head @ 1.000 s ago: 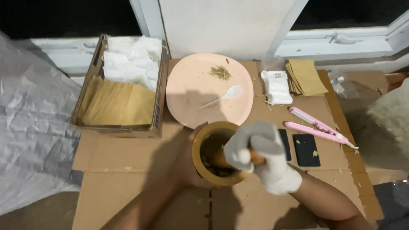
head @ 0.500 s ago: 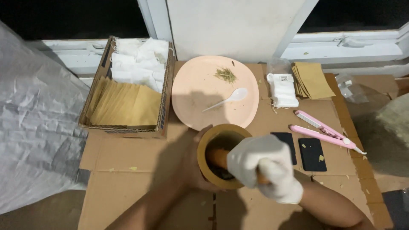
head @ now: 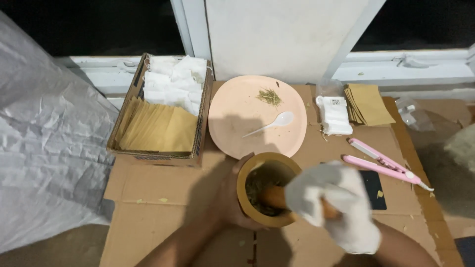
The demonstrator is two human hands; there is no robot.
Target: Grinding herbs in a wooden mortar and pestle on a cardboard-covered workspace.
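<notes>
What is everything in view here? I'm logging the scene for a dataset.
mortar: one, tan wood, front centre, holding crushed greenish herbs
pestle: one, wooden, inside the mortar
plate: one, pale pink, behind the mortar
spoon: one, white, on the plate
dried herb: small pile, green, on the plate
cardboard box: one, brown, left, holding tan and white sachets
tan envelopes: one stack, right rear
pink sealer: one, right
left hand: bare, gripping the mortar
right hand: white-gloved, gripping the pestle
</notes>
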